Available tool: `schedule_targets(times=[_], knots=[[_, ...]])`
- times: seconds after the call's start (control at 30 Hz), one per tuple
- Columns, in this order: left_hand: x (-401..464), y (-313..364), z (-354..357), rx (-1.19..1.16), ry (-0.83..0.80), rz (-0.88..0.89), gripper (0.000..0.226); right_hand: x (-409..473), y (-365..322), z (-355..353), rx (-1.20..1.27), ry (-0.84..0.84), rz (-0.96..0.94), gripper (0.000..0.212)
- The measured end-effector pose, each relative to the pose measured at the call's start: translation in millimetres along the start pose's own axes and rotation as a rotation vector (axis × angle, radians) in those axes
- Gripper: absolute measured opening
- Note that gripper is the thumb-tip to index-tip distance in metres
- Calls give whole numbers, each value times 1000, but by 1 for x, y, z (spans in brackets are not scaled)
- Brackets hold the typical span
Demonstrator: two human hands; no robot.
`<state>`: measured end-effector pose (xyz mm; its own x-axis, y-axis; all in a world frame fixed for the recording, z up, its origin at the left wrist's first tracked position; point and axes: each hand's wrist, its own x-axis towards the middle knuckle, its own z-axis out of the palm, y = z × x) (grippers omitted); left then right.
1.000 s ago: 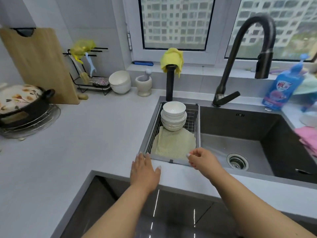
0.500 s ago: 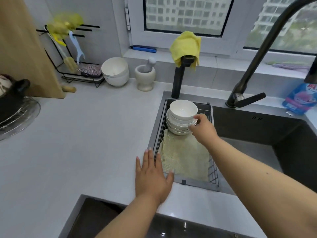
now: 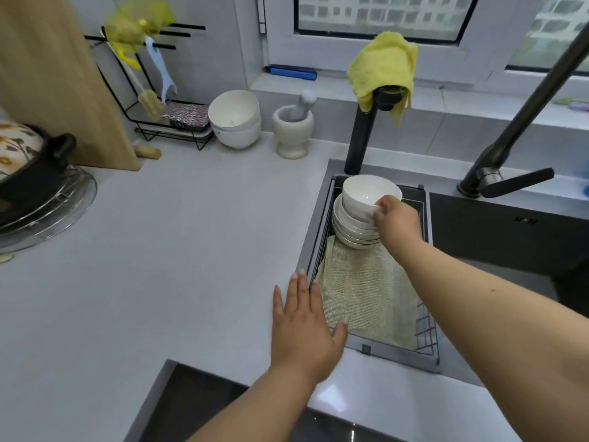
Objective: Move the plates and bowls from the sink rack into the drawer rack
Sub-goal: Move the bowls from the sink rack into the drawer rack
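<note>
Head view: right hand pinches the near-right rim of the top bowl, thumb inside, atop the bowl stack at the sink rack's far end. Bowl lies up-left of the fingers. Left hand lies flat, fingers spread, on the counter edge, farther off.

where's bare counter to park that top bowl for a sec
Widest bare patch: the grey counter between the sink rack, the pot stand and the left hand. The back edge is crowded: white bowls, mortar, utensil rack. Inside the sink rack, the stack and cloth fill it.
</note>
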<state>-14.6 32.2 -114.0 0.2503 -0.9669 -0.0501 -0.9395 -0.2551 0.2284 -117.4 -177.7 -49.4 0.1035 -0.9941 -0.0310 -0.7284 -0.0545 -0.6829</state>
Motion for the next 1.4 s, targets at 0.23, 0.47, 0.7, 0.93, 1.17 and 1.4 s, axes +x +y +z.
schedule_targets(times=[0.23,0.47,0.7,0.93,1.17,1.4], knots=[[0,5,-6,37,-44,-35,81,-50,-4,-32,269,106,-126,3],[-3,2,-14,-430,42,-100,69,-137,21,-56,304,59,-115,9],[-47,50,-56,-1161,77,-392,39,-211,72,-86,283,-50,-100,16],[-130,122,-76,-1519,-177,-538,37,-285,105,-119,279,-157,-202,12],[-235,126,-75,-1711,1,-675,31,-363,104,-135,478,-240,-275,6],[-351,97,-84,-1752,298,-830,22,-431,71,-108,779,-781,61,41]])
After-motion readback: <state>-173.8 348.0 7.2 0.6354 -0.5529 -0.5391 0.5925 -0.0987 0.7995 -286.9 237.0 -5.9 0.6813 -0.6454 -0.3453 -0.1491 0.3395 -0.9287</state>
